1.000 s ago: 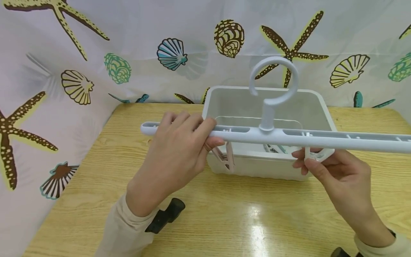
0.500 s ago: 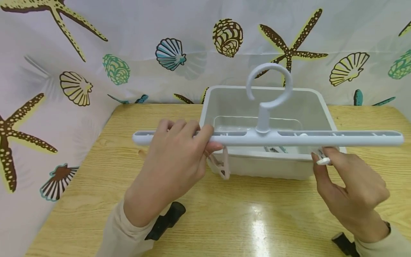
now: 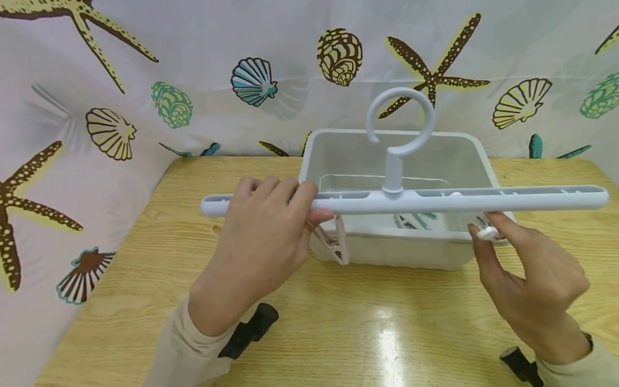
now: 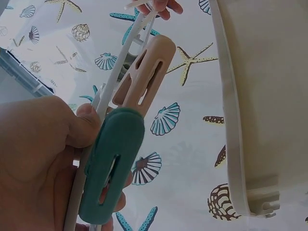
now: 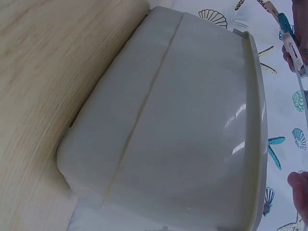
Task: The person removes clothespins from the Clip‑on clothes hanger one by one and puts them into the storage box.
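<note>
The hanger (image 3: 406, 201) is a long white plastic bar with a ring hook (image 3: 398, 121) rising from its middle, held level in the air over the near rim of the white bin (image 3: 479, 156), which stands on the wooden table (image 3: 145, 252). The left hand (image 3: 263, 239) wraps its fingers over the bar's left part, thumb beneath, gripping it. A pink peg (image 3: 333, 242) hangs from the bar just beside that hand; the left wrist view shows a teal peg (image 4: 113, 166) next to the pink one, against the fingers. The right hand (image 3: 529, 274) is under the bar's right part, its thumb and forefinger pinching a white peg (image 3: 486, 231) that hangs there; the other fingers curl loosely. More pegs (image 3: 411, 220) lie in the bin.

The hanger looks light and stiff, thin hard plastic that would likely flex a little at its ends and could crack if twisted. Smooth as it is, it may slip in a loose hold. A grip around the bar near the hook stem should balance it best; a hold at one end leaves the far end to tip. The pegs dangle freely and probably swing when the bar moves.
</note>
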